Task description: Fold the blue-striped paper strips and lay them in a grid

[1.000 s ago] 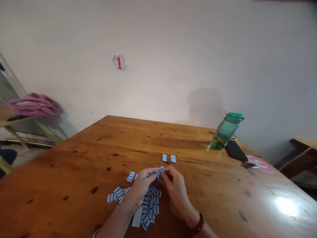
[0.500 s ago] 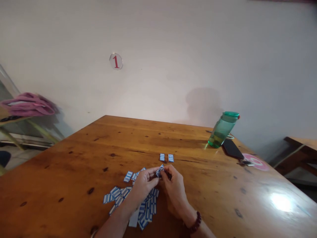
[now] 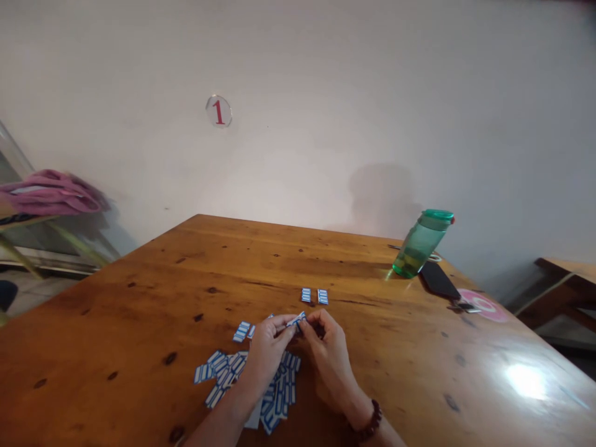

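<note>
At lower centre, the left hand and right hand pinch a blue-and-white label sheet between them, long axis slanting up-right.

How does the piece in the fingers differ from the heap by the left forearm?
The held piece is pinched by the fingertips of the left hand and right hand, while the heap lies loose on the table.
The held piece is tilted; the heap's pieces lie mostly flat, overlapping.
The held piece is small, the heap spread much wider.
Both are blue and white.
</note>
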A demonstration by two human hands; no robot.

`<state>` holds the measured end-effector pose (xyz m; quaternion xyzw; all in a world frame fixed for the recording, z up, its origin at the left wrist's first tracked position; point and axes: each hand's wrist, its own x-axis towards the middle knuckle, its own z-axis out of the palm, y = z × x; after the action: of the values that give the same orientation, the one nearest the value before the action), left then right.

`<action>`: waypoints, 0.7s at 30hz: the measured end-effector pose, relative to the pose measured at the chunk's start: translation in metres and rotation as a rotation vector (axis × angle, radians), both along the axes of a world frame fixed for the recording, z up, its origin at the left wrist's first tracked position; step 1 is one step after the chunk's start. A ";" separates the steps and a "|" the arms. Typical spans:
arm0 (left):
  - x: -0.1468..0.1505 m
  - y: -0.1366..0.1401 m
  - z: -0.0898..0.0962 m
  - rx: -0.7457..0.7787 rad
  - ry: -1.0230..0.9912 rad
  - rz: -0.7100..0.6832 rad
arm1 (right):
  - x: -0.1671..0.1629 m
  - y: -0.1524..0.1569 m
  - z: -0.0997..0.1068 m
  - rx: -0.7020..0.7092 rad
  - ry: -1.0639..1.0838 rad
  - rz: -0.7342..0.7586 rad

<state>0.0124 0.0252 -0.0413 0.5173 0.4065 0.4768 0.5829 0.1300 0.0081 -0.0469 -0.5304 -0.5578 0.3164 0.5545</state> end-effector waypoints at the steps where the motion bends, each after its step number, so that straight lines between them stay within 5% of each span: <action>1: 0.000 0.000 0.000 -0.002 -0.003 0.004 | 0.000 0.000 0.000 0.001 0.020 -0.001; 15: -0.002 0.000 0.002 -0.027 0.014 0.060 | 0.000 0.002 0.005 -0.151 0.421 0.182; 21: -0.003 0.002 -0.003 0.007 0.025 0.077 | 0.001 0.002 0.007 -0.118 0.356 0.136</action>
<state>0.0094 0.0275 -0.0444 0.5091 0.4320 0.4937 0.5572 0.1310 0.0105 -0.0400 -0.4587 -0.4661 0.4740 0.5896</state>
